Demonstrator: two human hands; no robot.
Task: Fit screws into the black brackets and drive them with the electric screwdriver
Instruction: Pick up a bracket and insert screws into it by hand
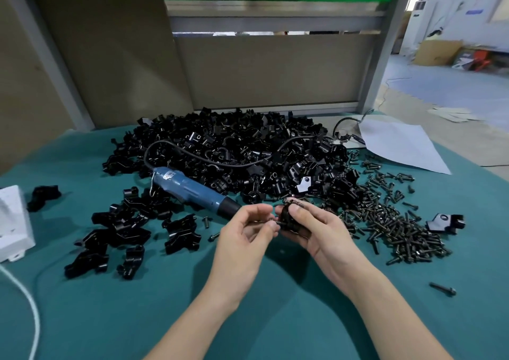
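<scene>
**Operator:** While the electric screwdriver (pixel 192 191) lies untouched on the green table cover (pixel 248 318), just left of the hands, which step is in hand?

**Instructor:** Screw fitting, by my judgement. The left hand (pixel 245 230) pinches a screw (pixel 276 223) between thumb and forefinger, with its tip at the black bracket (pixel 290 219). The right hand (pixel 314 230) grips that bracket, fingers curled round it and thumb on top. The bracket is held above the table, in front of the main bracket pile (pixel 234 150).

**Operator:** How should the screw be presented?

**Instructor:** Align the shank with the axis of the hole. Whether it has entered the hole cannot be told, because fingers cover the joint. Hold the bracket steady in the right hand. Start the thread by finger, a turn or two, so the screw seats square before power is applied. A tilted start risks cross-threading.

**Operator:** And supply?

**Instructor:** The driver is near the left hand, so it should be an easy reach. Fresh screws lie in the screw heap (pixel 391 222) right of the hands. One stray screw (pixel 443 289) lies well apart from it, nearer the table's front right.
</scene>
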